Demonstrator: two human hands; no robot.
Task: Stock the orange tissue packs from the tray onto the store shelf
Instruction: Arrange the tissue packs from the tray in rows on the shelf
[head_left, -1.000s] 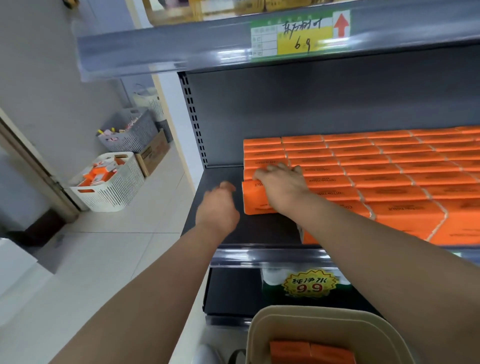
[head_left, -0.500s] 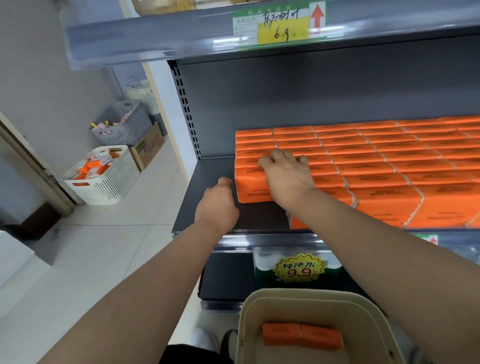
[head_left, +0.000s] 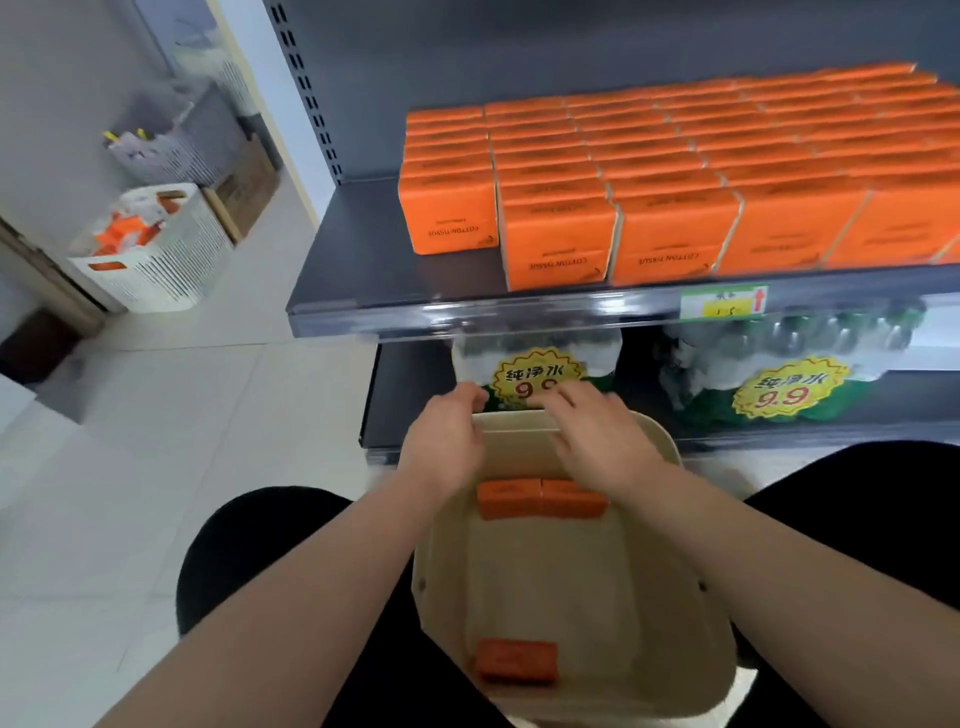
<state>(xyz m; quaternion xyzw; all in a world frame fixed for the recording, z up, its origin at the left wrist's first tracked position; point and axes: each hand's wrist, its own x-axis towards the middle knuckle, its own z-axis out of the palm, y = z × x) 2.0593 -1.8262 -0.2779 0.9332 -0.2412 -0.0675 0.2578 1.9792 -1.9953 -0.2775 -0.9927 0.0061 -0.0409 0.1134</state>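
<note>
The left hand (head_left: 447, 441), loosely curled, and right hand (head_left: 597, 439), fingers (head_left: 576, 400) spread, are being held empty over the tray (head_left: 519, 422) at frame centre; two tissue packs (head_left: 540, 499) are lying crosswise just below both

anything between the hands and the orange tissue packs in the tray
Nothing visible. The left hand and right hand are over the beige plastic tray's far end, and the pair of orange tissue packs lies bare between the wrists.
</note>
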